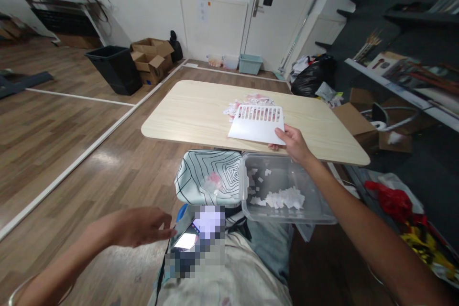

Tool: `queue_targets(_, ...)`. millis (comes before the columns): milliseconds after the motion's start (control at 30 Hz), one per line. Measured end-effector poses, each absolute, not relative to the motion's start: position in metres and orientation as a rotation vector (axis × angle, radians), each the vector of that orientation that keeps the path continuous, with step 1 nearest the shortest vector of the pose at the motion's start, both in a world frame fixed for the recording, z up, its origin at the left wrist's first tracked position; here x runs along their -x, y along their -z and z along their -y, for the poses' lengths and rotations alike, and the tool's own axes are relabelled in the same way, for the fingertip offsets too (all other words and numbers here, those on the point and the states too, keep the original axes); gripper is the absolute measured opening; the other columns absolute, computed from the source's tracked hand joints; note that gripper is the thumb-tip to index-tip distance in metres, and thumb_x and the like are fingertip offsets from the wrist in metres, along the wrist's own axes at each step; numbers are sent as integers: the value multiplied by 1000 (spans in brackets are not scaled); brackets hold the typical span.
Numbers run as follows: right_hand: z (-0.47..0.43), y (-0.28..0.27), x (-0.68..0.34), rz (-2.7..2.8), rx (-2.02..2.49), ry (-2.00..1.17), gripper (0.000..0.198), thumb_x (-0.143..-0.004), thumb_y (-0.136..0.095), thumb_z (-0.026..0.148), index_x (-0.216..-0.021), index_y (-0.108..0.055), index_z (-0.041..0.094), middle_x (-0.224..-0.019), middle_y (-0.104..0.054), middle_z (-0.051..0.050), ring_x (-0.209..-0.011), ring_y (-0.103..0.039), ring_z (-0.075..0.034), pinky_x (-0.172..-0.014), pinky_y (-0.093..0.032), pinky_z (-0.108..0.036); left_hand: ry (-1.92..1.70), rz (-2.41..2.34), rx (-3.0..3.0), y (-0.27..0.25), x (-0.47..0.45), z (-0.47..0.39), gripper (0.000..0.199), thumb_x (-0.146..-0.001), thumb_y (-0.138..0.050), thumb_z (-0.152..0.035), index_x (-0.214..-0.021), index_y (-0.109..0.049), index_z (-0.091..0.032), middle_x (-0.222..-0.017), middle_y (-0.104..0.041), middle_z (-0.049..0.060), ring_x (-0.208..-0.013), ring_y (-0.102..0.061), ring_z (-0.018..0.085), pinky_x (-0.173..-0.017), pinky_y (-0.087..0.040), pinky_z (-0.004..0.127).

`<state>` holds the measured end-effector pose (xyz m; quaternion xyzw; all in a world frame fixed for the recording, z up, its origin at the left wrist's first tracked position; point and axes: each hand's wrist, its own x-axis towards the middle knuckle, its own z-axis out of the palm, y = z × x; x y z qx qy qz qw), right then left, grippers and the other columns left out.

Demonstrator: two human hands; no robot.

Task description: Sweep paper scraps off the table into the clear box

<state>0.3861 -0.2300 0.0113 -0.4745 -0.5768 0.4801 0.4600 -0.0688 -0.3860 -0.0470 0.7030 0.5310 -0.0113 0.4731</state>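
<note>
My right hand [293, 142] grips the lower right corner of a white card [255, 130] with a row of cut-out slots along its far edge, thumb on top. The card is held above the near edge of the pale wooden table [186, 110]. Just behind it lies a pile of small printed paper pieces [256, 99], partly covered by it. My left hand [147, 227] hangs with loosely bent fingers, nothing visible in them, close to a phone [188, 239] on my lap. Below the table edge, a clear plastic box [258, 213] holds white paper scraps [285, 198].
Beside the box rests a patterned cloth-like tray [190, 167] with a small pink-and-clear item [214, 180]. A black bin [118, 69] and cardboard boxes [152, 57] stand at the back left. Shelving [394, 88], an open carton [353, 117] and bags [313, 76] line the right side.
</note>
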Motion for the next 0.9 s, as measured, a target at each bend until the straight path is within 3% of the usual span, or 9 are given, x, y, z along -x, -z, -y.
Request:
queue_targets(67,230,-12,-385,1418,1169,-1185,73,-67,-93,80,-96,-66,18,-65,-75,-6,-50,-65,-16,-49,-55,-26,160,-1250,-1728,73,64,393,61,-96,-62,-79,-96,-85,-22,-85,-81,9,-74,-69,27,-65,-39,37)
queue_targets(133,230,-12,-384,1420,1167,-1187,73,-67,-93,80,-95,-66,17,-65,-75,-6,-50,-65,-15,-49,-54,-26,169,-1226,-1665,92,57,396,68,-99,-54,-82,-110,-82,-20,-99,-81,11,-89,-72,31,-74,-44,38)
queue_targets(267,230,-12,-384,1428,1161,-1181,72,-68,-92,80,-94,-67,18,-64,-74,-5,-49,-64,-15,-48,-54,-27,-44,-1116,-1495,112,40,399,75,-98,-49,-88,-115,-74,-20,-113,-77,10,-104,-68,30,-89,-49,36)
queue_targets(600,225,-8,-388,1470,1146,-1189,69,-72,-90,80,-91,-67,18,-65,-74,-6,-51,-64,-16,-48,-53,-27,-222,-1105,-1315,140,36,421,70,-97,-57,-85,-115,-64,-18,-101,-59,3,-95,-52,22,-84,-43,34)
queue_targets(900,222,-9,-388,1452,1139,-1251,72,-66,-94,81,-85,-66,17,-65,-75,-6,-50,-63,-13,-48,-51,-24,-282,-1059,-1325,180,43,428,59,-89,-84,-67,-114,-56,-22,-96,-53,-2,-90,-49,18,-80,-41,32)
